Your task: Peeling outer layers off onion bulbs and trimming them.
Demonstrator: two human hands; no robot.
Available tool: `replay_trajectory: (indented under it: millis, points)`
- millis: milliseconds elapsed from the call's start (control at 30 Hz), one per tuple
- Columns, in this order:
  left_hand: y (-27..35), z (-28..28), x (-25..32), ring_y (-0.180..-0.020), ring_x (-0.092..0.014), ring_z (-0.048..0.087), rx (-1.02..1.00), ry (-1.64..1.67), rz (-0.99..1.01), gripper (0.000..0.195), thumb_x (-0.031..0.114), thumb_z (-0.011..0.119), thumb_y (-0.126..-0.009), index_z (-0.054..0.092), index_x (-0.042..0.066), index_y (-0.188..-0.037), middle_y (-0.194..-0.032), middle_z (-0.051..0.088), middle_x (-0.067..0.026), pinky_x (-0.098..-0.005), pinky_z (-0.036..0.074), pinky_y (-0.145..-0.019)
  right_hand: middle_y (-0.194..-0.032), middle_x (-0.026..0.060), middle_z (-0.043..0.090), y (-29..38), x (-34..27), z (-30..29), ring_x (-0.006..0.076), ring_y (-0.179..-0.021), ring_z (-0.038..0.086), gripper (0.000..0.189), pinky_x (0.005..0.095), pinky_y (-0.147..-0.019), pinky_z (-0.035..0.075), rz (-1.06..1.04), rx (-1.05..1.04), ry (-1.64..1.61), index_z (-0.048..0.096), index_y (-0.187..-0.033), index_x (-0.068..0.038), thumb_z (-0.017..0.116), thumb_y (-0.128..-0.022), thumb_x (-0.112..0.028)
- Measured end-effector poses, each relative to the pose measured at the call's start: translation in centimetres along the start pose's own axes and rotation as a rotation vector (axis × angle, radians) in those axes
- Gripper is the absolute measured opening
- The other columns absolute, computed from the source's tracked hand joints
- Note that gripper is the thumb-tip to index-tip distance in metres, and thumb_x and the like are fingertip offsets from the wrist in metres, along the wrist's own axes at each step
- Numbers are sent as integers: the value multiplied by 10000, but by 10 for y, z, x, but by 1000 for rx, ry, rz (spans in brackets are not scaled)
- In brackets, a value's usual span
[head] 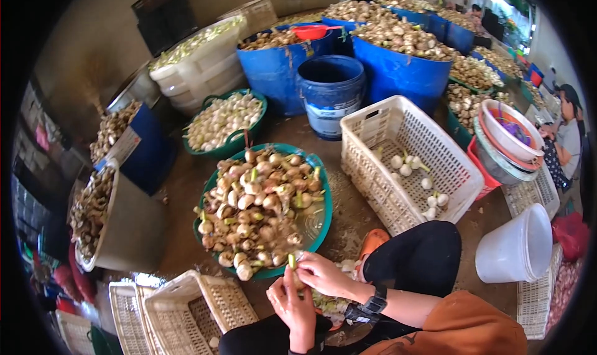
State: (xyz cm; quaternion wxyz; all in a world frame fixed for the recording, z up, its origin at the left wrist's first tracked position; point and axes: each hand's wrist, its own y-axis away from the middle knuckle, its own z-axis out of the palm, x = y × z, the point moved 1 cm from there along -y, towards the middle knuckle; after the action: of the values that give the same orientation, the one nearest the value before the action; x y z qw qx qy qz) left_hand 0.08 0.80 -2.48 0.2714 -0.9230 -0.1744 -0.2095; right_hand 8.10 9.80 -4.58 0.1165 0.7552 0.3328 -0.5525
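Note:
My left hand [295, 306] is closed around a garlic bulb [298, 280] whose green stem [292, 260] points up. Fingers of my right hand [322, 273] touch the same bulb, partly covering it. Just beyond both hands sits a green basin [329, 215] of unpeeled garlic bulbs [261, 191] in water. To its right, a white plastic crate [368, 180] holds several clean white bulbs [406, 169]. Peelings [331, 303] lie on the floor below my hands, between my legs.
White crates [177, 308] stand at lower left. Behind the basin are a green basket of peeled bulbs [226, 121], a blue bucket [331, 93] and blue tubs [396, 75] heaped with garlic. A white bucket [508, 247] stands at right; another person [569, 135] sits farther off.

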Motion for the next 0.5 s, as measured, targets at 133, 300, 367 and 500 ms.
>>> replay_trajectory:
  millis: [133,300,367,500]
  points:
    - [7,-4,-2,-877,-290,468,9,28,-43,583,39,705,-593,558,97,-1154,-934,455,-111,-397,409,-770,-808,124,509,3,-18,5,242,-722,527,118,324,-631,418,116,17,-77,547,-846,35,539,-811,-78]
    - [11,-16,-17,-1047,-169,470,-207,1463,-603,551,27,599,-771,402,48,-1286,-1107,468,-73,-277,384,-893,-769,-38,488,10,-18,8,50,-708,457,188,214,-624,392,442,-162,-949,570,-935,5,445,-890,-129]
    - [13,-16,-11,-1065,-189,465,-149,1506,-593,656,49,564,-790,242,23,-1361,-1135,475,-99,-304,359,-928,-873,-6,566,12,-5,2,29,-752,472,328,169,-648,377,538,-272,-1080,568,-1092,-12,446,-915,-259]
    - [20,-9,-14,-987,-266,482,-88,745,-336,711,135,547,-809,148,24,-1388,-1099,470,-167,-358,356,-915,-944,17,615,4,-20,7,79,-854,547,407,228,-737,430,261,-345,-679,533,-1156,15,515,-903,-303]
